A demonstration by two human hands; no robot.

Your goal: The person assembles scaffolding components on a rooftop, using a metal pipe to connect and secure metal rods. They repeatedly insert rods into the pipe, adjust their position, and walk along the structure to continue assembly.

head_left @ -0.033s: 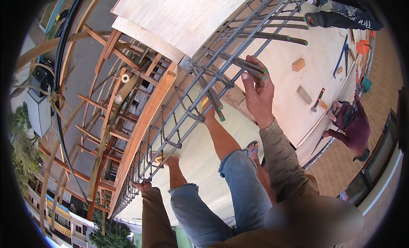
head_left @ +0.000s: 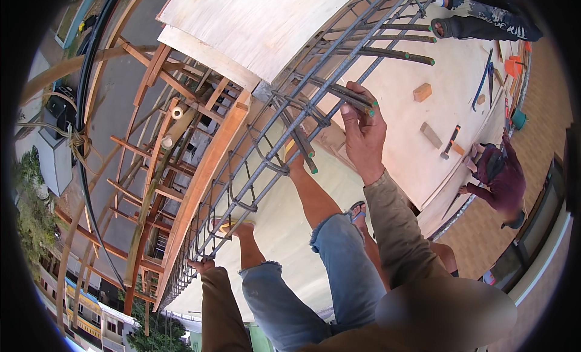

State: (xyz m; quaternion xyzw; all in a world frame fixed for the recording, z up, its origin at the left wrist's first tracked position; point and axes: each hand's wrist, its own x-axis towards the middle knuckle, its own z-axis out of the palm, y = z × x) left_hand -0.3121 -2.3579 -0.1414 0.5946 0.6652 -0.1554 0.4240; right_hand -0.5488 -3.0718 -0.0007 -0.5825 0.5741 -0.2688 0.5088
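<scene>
A long rebar cage point(head_left: 260, 170), made of ridged steel bars with bent stirrups, runs diagonally from the lower left to the upper right. My right hand point(head_left: 367, 140) is closed around a pair of rebar ends point(head_left: 357, 102) with green tips that stick out from the cage. Its thumb is on the near side. Far down to the left, my left hand point(head_left: 203, 265) grips the cage's near bar; most of its fingers are hidden. Another pair of green-tipped rebar ends point(head_left: 305, 152) juts out between my hands, and more protrude farther up.
Plywood sheeting point(head_left: 236, 25) rises beyond the cage. Timber and bamboo scaffolding point(head_left: 175, 131) stands left over a drop to the street. On the deck at right lie a hammer point(head_left: 449, 143), wood blocks point(head_left: 422, 92) and a blue bar point(head_left: 482, 79). A co-worker point(head_left: 499, 176) crouches at right; others stand nearby.
My right hand and the rebar ends in it have shifted very slightly left. Behind my right arm, more of another person's bent leg shows.
</scene>
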